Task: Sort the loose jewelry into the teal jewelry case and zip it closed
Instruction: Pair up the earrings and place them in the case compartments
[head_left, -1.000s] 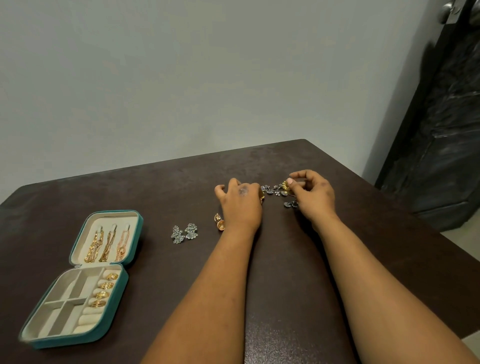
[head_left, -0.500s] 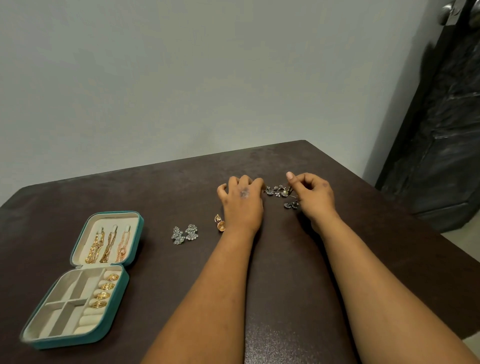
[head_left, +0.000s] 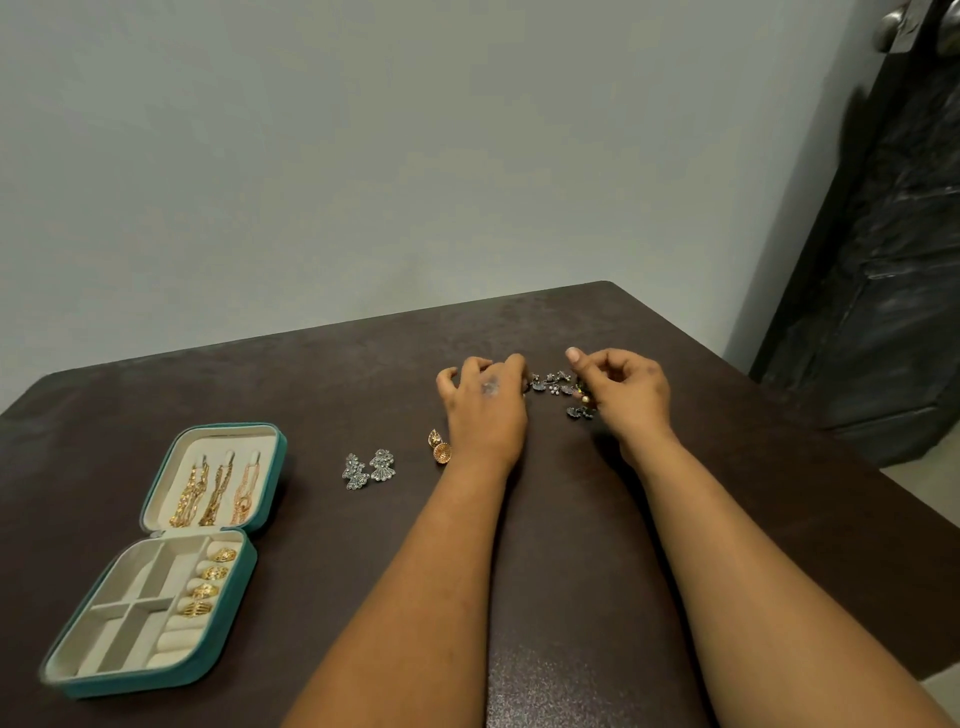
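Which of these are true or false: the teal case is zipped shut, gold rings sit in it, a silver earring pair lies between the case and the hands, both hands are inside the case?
1. The teal jewelry case is zipped shut. False: it lies open.
2. Gold rings sit in its ring rolls. True.
3. A silver earring pair lies on the table between case and hands. True.
4. Both hands are inside the case. False: the left hand and right hand are at the loose jewelry farther back.

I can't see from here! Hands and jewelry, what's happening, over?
Left hand and right hand picking at small dark earrings. Teal case open, rings in. Silver pair loose. Nothing blocking.
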